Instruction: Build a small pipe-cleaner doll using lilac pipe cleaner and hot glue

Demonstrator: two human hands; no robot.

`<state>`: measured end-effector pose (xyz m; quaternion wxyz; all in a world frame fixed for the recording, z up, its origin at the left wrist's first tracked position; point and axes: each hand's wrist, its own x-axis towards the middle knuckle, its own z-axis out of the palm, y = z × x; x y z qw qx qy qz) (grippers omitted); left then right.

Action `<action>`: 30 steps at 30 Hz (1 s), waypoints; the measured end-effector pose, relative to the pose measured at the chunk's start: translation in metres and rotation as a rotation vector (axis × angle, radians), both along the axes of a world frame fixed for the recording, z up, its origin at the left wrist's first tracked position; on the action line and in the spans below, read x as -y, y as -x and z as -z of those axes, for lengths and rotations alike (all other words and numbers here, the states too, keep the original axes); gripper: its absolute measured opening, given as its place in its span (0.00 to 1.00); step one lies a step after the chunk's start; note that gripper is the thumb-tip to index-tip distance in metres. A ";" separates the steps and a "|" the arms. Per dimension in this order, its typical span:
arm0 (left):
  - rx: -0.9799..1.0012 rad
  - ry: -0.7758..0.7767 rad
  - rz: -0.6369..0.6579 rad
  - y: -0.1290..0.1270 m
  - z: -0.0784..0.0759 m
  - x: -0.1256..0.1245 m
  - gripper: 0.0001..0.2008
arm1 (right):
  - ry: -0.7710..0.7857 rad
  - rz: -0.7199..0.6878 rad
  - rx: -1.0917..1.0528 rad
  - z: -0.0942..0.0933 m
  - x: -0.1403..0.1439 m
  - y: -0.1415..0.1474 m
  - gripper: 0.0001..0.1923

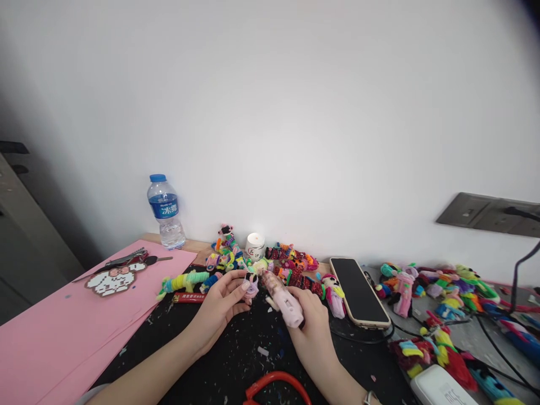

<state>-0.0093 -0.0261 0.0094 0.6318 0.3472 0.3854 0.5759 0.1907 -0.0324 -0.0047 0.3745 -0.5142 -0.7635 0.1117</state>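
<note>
Pink glue gun (283,302) in right hand (311,329), nozzle toward small lilac piece (252,286).

Open black desk (236,360) lies near the camera between the forearms, bounded by a red band (276,382). Yarn dolls (291,264), a phone (358,289) and cables (498,343) crowd the far and right sides; pink paper (63,326) covers the left.
</note>
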 end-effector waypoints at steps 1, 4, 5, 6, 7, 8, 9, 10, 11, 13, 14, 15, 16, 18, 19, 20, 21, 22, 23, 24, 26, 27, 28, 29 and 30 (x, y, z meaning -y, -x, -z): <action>-0.001 -0.003 0.008 0.000 0.000 0.000 0.16 | -0.013 -0.026 -0.045 0.000 -0.001 -0.001 0.15; -0.006 -0.008 0.016 -0.001 -0.001 0.001 0.16 | -0.027 -0.091 -0.139 -0.002 -0.001 -0.001 0.10; -0.009 -0.009 0.015 -0.001 -0.001 0.001 0.17 | -0.027 -0.106 -0.156 -0.004 0.000 -0.001 0.09; -0.012 -0.011 0.013 -0.001 -0.001 0.001 0.17 | -0.025 -0.119 -0.167 -0.005 0.001 -0.001 0.08; -0.014 -0.011 0.011 0.000 -0.001 0.001 0.17 | -0.023 -0.129 -0.174 -0.007 0.002 0.000 0.07; -0.017 -0.012 0.011 0.000 -0.001 0.001 0.17 | -0.020 -0.140 -0.179 -0.008 0.004 0.000 0.06; -0.018 -0.015 0.012 0.000 -0.001 0.001 0.17 | -0.014 -0.148 -0.182 -0.009 0.005 0.000 0.05; -0.019 -0.018 0.012 0.000 0.000 0.001 0.17 | -0.005 -0.151 -0.186 -0.010 0.006 0.000 0.05; -0.020 -0.020 0.011 0.000 0.000 0.001 0.17 | 0.004 -0.153 -0.192 -0.010 0.006 0.000 0.05; -0.022 -0.025 0.012 0.000 -0.001 0.001 0.17 | 0.022 -0.157 -0.204 -0.010 0.007 0.000 0.04; -0.023 -0.027 0.014 0.000 -0.001 0.001 0.17 | 0.030 -0.160 -0.208 -0.010 0.007 0.000 0.04; -0.025 -0.029 0.017 -0.001 -0.001 0.002 0.17 | 0.035 -0.165 -0.210 -0.010 0.007 0.000 0.04; -0.027 -0.031 0.019 -0.001 -0.002 0.002 0.17 | 0.038 -0.171 -0.209 -0.010 0.007 0.000 0.04; -0.031 -0.032 0.019 -0.001 -0.002 0.002 0.17 | 0.040 -0.180 -0.206 -0.010 0.006 0.001 0.04; -0.034 -0.030 0.017 -0.002 -0.003 0.002 0.17 | 0.040 -0.181 -0.206 -0.011 0.006 0.001 0.04; -0.036 -0.028 0.015 -0.002 -0.003 0.002 0.17 | 0.041 -0.180 -0.205 -0.011 0.006 0.001 0.03; -0.039 -0.026 0.012 -0.002 -0.004 0.002 0.17 | 0.041 -0.178 -0.205 -0.011 0.007 0.001 0.03; -0.042 -0.023 0.009 -0.002 -0.004 0.002 0.17 | 0.042 -0.175 -0.203 -0.012 0.007 0.001 0.04; -0.044 -0.022 0.006 -0.002 -0.004 0.002 0.17 | 0.045 -0.175 -0.201 -0.012 0.007 0.001 0.04; -0.047 -0.023 0.004 -0.003 -0.004 0.002 0.17 | 0.048 -0.176 -0.197 -0.012 0.008 0.001 0.04; -0.055 -0.025 0.002 -0.003 -0.004 0.002 0.17 | 0.052 -0.179 -0.192 -0.013 0.008 0.001 0.04; -0.060 -0.028 0.002 -0.003 -0.004 0.002 0.17 | 0.053 -0.181 -0.188 -0.012 0.008 0.001 0.04; -0.066 -0.030 0.001 -0.003 -0.004 0.002 0.17 | 0.055 -0.181 -0.186 -0.012 0.008 0.002 0.04; -0.072 -0.031 -0.002 -0.003 -0.005 0.002 0.17 | 0.057 -0.180 -0.187 -0.012 0.008 0.002 0.04; -0.078 -0.031 -0.005 -0.003 -0.005 0.002 0.17 | 0.060 -0.180 -0.190 -0.012 0.007 0.002 0.04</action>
